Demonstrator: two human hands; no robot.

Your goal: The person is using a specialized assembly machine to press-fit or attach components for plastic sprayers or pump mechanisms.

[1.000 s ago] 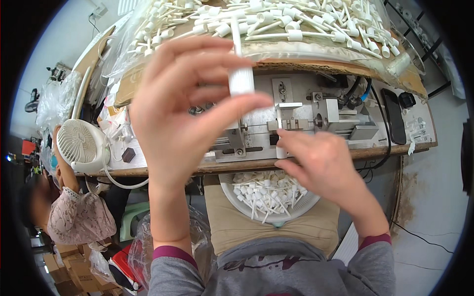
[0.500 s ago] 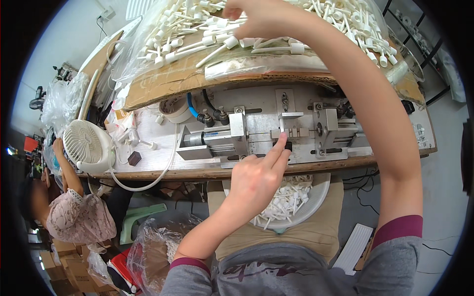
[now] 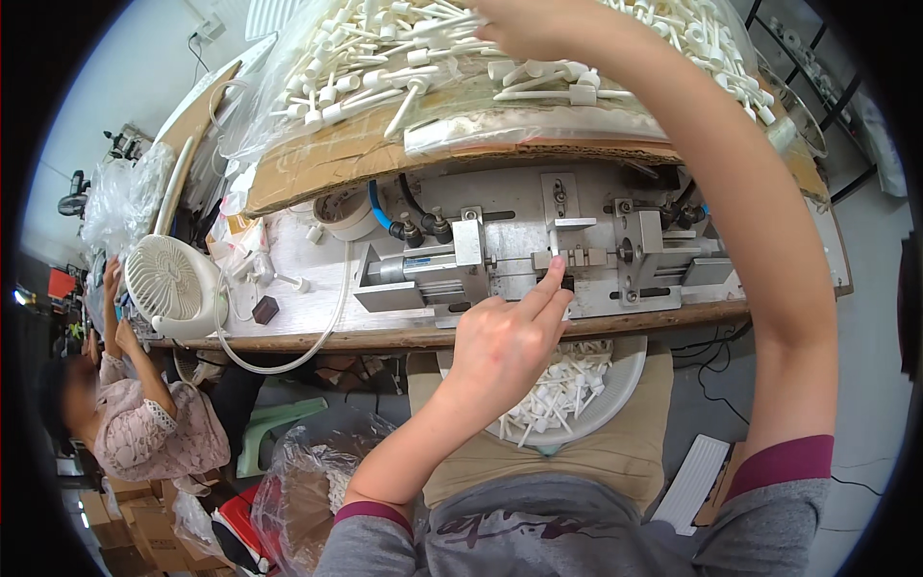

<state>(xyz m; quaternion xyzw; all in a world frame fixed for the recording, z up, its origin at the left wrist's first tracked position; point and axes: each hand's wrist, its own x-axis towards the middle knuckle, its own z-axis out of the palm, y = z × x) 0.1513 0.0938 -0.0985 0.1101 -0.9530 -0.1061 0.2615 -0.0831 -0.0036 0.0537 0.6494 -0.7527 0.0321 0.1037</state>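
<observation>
Nearest, a pale basin (image 3: 631, 387) on the lap (image 3: 627, 462) holds many white pieces (image 3: 562, 399), perhaps those already handled. Just beyond, the left hand (image 3: 505, 348) points its index finger onto a white stick (image 3: 555, 242) at the metal fixture (image 3: 588, 258); whether it also pinches cannot be told. Left stand a fan (image 3: 162, 279) and a looping hose (image 3: 348, 264). Farther, cardboard (image 3: 327, 173) overhangs the bench (image 3: 308, 313), bearing a large heap (image 3: 332, 87), seemingly unhandled. There the right hand (image 3: 536, 29) bunches beside a blurred piece (image 3: 450, 29), grip unclear; its forearm (image 3: 764, 231) hides the bench's right part.
</observation>
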